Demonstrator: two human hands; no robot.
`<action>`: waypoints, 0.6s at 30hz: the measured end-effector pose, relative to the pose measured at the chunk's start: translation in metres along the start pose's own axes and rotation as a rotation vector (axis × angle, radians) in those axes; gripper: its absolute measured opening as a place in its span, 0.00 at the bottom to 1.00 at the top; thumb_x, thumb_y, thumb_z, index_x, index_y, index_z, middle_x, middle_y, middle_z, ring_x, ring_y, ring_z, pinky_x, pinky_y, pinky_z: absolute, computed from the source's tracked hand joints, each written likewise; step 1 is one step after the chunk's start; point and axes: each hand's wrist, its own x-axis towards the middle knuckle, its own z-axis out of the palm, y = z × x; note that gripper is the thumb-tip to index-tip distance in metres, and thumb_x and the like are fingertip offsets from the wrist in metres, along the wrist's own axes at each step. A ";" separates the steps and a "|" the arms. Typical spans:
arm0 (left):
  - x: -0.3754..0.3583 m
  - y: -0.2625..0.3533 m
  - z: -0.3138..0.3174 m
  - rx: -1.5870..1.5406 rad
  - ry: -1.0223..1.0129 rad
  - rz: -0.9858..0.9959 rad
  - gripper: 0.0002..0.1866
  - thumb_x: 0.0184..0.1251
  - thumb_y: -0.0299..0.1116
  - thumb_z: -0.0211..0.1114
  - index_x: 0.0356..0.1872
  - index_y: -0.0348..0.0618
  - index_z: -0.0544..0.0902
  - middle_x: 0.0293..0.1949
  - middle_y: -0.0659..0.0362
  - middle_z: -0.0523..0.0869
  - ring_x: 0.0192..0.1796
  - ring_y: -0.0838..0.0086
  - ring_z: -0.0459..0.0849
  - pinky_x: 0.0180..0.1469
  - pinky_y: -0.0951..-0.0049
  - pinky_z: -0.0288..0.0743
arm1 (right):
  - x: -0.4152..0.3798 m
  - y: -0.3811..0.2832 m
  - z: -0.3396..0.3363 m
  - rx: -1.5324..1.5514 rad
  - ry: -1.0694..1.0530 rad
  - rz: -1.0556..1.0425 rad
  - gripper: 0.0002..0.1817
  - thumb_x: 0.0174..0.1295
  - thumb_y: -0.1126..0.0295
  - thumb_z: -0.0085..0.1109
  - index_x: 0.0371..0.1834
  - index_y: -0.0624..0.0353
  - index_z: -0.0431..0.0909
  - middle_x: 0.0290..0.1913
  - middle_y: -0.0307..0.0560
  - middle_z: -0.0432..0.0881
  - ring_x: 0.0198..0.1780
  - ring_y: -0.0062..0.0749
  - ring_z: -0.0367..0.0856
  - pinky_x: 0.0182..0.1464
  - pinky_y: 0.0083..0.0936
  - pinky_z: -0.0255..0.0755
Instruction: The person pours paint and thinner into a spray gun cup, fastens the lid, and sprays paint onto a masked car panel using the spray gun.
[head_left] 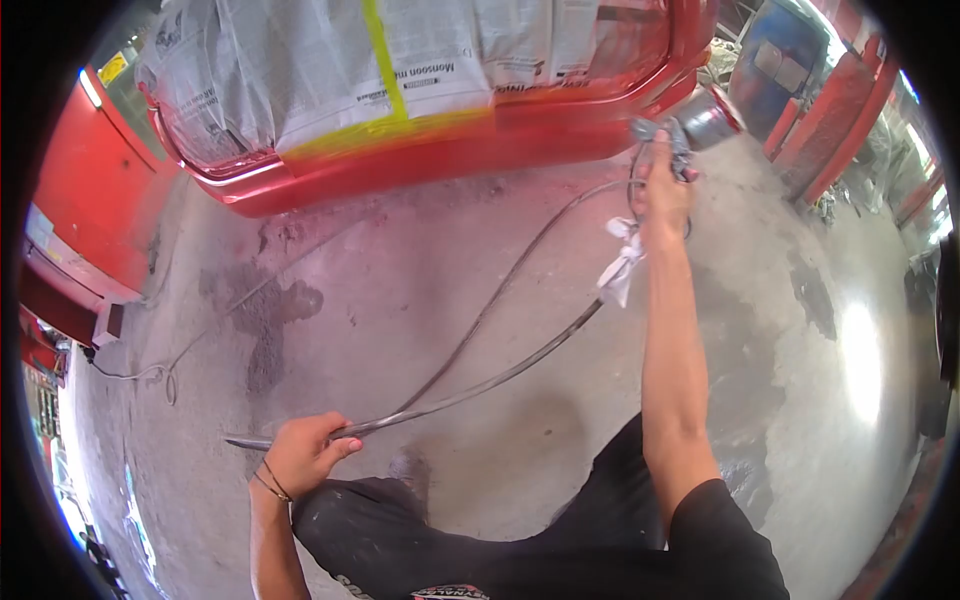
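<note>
Gripping a spray gun up at about one o'clock, the right hand was closed around its handle, arm stretched out toward the red car panel, which ran across twelve o'clock. Newspaper masking with a strip of yellow tape covered the panel above the painted edge. A white rag hung just below the wrist. The air hose curved from the gun down toward seven o'clock, where the left hand had its fingers curled around it. The grey concrete floor showed a red haze near the panel.
</note>
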 end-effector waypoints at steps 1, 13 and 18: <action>-0.003 0.011 0.003 0.017 0.003 0.019 0.17 0.73 0.45 0.76 0.45 0.41 0.87 0.31 0.46 0.84 0.33 0.54 0.83 0.37 0.58 0.75 | 0.032 0.011 -0.016 -0.079 0.091 -0.089 0.22 0.74 0.44 0.72 0.38 0.52 0.85 0.23 0.34 0.81 0.18 0.18 0.71 0.19 0.23 0.62; -0.048 0.168 0.042 0.256 0.079 0.127 0.12 0.70 0.41 0.76 0.38 0.45 0.86 0.29 0.53 0.86 0.34 0.52 0.86 0.41 0.53 0.74 | -0.044 0.043 -0.073 0.003 -0.225 -0.100 0.19 0.76 0.49 0.71 0.40 0.55 0.90 0.28 0.33 0.83 0.24 0.15 0.74 0.26 0.22 0.65; -0.074 0.170 0.061 0.276 0.177 0.156 0.11 0.66 0.40 0.79 0.37 0.47 0.87 0.27 0.61 0.85 0.31 0.60 0.83 0.45 0.59 0.67 | -0.070 0.041 -0.096 0.012 -0.640 0.069 0.23 0.76 0.51 0.72 0.26 0.53 0.82 0.24 0.27 0.75 0.28 0.13 0.69 0.30 0.22 0.60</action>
